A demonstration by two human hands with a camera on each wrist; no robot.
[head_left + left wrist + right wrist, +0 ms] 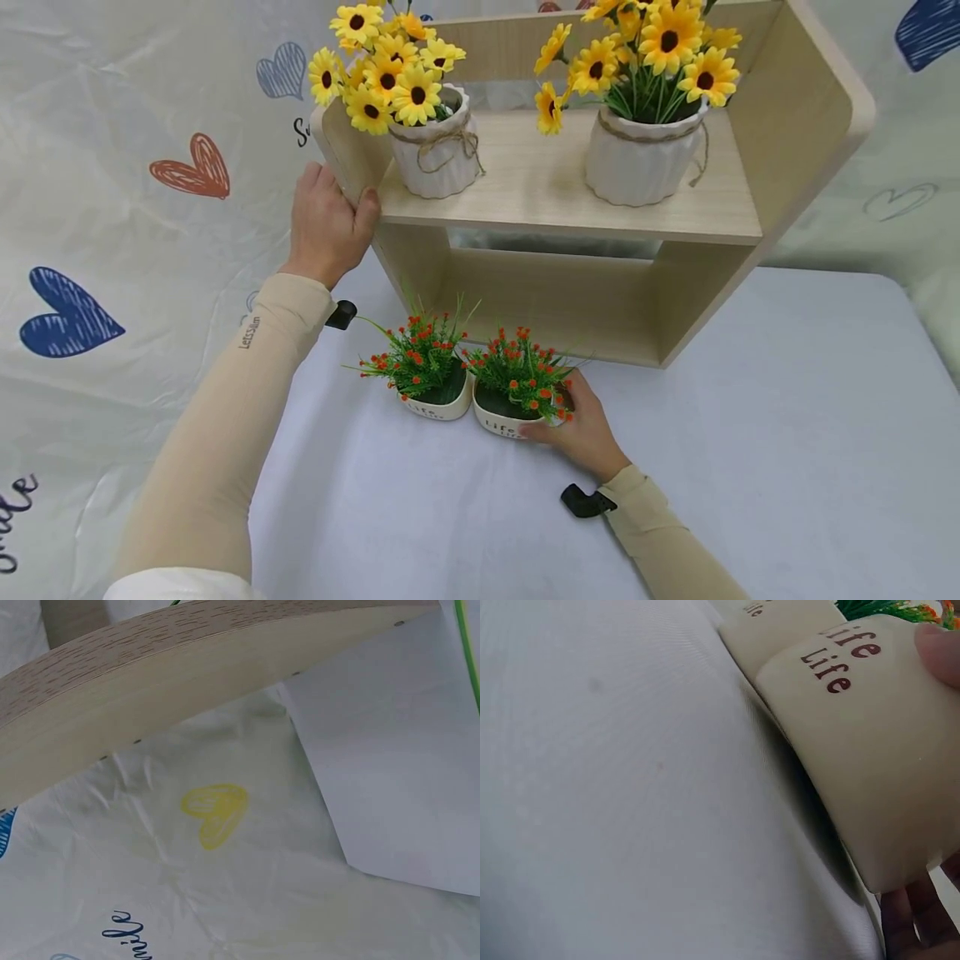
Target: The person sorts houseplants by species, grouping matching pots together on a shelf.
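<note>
right hand wraps small cream pot with red-flowered plant, near centre of counter; fingers curled round pot's right and near side, thumb on front by "life" print. pot stands on counter, touching twin pot on its left. left hand grips left end panel of wooden shelf, fingers clamped over edge, thumb on front. two white sunflower pots on upper board, far side. heart-print cloth left.
</note>
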